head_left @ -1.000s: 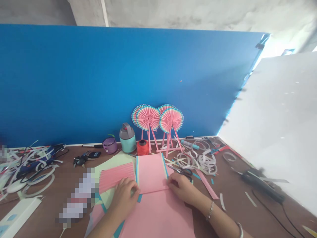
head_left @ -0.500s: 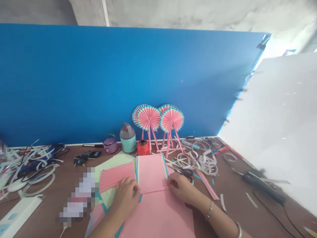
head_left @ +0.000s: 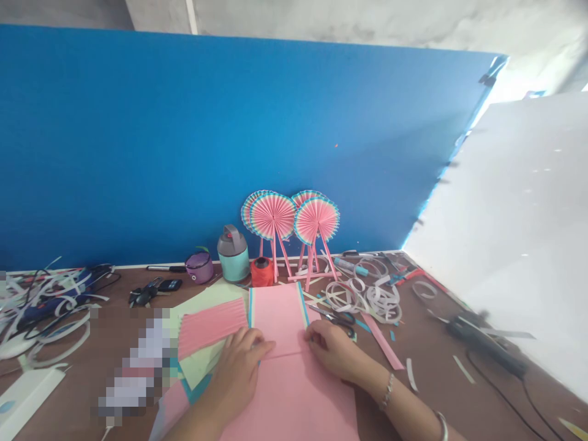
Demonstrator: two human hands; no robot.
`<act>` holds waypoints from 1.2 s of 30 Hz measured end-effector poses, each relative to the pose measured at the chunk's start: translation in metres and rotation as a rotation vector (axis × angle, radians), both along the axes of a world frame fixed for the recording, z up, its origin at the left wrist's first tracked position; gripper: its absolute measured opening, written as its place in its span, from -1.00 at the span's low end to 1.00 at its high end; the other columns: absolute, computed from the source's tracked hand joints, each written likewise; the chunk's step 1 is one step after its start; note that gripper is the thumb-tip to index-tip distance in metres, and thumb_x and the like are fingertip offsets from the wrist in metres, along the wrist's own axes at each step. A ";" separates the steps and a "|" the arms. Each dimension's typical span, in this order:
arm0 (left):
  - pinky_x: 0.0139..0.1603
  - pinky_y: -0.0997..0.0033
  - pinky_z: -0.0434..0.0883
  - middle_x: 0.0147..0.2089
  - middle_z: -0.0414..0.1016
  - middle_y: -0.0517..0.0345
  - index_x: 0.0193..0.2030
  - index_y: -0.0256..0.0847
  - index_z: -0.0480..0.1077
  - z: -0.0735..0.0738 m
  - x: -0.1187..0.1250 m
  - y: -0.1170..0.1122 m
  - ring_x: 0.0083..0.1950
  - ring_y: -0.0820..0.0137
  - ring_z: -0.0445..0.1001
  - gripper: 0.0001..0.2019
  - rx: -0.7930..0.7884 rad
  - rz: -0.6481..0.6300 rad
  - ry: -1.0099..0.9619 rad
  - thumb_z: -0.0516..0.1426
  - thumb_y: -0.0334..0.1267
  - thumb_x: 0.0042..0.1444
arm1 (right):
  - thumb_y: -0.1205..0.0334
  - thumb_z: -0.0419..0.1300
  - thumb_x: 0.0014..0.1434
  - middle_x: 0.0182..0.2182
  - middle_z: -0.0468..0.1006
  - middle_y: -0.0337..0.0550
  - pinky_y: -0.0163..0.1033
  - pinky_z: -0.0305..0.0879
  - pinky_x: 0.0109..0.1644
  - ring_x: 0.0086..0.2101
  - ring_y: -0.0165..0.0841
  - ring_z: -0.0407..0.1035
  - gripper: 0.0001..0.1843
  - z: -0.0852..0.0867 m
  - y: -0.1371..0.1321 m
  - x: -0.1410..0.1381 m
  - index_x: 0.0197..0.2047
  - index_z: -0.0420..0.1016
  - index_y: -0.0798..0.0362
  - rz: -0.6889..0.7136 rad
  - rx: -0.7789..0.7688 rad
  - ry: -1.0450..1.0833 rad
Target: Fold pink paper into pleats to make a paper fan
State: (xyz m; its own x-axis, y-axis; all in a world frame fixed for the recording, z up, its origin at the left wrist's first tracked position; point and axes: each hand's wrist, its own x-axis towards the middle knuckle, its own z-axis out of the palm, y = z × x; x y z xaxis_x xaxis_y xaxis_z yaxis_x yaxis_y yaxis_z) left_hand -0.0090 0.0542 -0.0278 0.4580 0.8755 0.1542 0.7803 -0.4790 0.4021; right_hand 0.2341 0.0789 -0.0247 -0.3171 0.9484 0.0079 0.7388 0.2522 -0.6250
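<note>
Brown tabletop (head_left: pixel 441 392) bears smooth pink sheet (head_left: pixel 278 312) btwn L hand (head_left: pixel 241 364), laid loosely on it, & R hand (head_left: pixel 331 348), curled at its edge (cannot tell if pinching), w/ ridged pink paper (head_left: pixel 209 324) beside L hand.

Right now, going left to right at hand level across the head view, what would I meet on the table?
White power strip → left hand → blue-edged pink sheet → right hand → narrow pink paper strip → dark corded tool.
</note>
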 end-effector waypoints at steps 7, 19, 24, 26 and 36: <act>-0.03 0.24 0.25 0.03 0.43 0.12 0.10 -0.06 0.32 0.000 0.001 0.000 0.01 0.31 0.30 -0.38 0.001 -0.178 0.110 -0.11 -0.68 -0.03 | 0.46 0.03 0.02 -0.52 0.38 -0.27 -0.34 0.06 -0.38 -0.45 -0.40 0.25 -0.73 0.004 -0.002 0.003 -0.24 0.44 0.06 0.037 -0.006 0.030; -0.09 0.32 0.31 -0.03 0.44 0.12 0.08 -0.04 0.33 -0.002 0.003 -0.002 -0.06 0.33 0.34 -0.50 0.143 -0.184 0.202 -0.06 -0.63 0.10 | 0.51 -0.01 0.16 -0.21 0.39 -0.11 -0.19 0.00 -0.15 -0.23 -0.29 0.20 -0.45 0.000 -0.011 -0.005 0.14 0.29 -0.19 0.312 0.414 -0.353; -0.06 0.32 0.31 0.00 0.44 0.13 0.08 -0.01 0.34 -0.003 0.002 -0.002 -0.03 0.34 0.35 -0.53 0.178 -0.174 0.233 -0.03 -0.59 0.14 | 0.35 0.03 0.26 -0.31 0.38 -0.12 -0.19 -0.06 -0.25 -0.29 -0.29 0.16 -0.68 0.001 -0.016 -0.013 0.04 0.38 -0.14 0.383 0.499 -0.461; -0.04 0.31 0.30 0.01 0.44 0.14 0.07 -0.01 0.34 -0.004 0.002 -0.003 -0.02 0.34 0.35 -0.54 0.171 -0.157 0.254 -0.03 -0.58 0.15 | 0.35 0.04 0.25 -0.34 0.38 -0.12 -0.19 -0.08 -0.29 -0.30 -0.28 0.16 -0.73 0.001 -0.018 -0.016 -0.04 0.41 -0.10 0.373 0.503 -0.511; 0.05 0.22 0.25 -0.01 0.44 0.09 0.04 -0.13 0.36 0.000 0.008 -0.010 0.00 0.30 0.34 -0.60 0.195 -0.122 0.395 -0.01 -0.56 0.12 | 0.40 0.06 0.17 -0.28 0.41 -0.08 -0.17 0.01 -0.22 -0.25 -0.23 0.19 -0.66 0.011 -0.031 -0.018 0.01 0.35 -0.04 0.333 0.466 -0.545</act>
State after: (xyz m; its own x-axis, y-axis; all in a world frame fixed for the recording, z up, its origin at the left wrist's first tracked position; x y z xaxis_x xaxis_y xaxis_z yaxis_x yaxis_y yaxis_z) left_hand -0.0013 0.0440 -0.0279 0.6130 0.7832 0.1039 0.7887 -0.6145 -0.0216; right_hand 0.2160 0.0476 -0.0139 -0.6569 0.7404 0.1427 0.7504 0.6604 0.0280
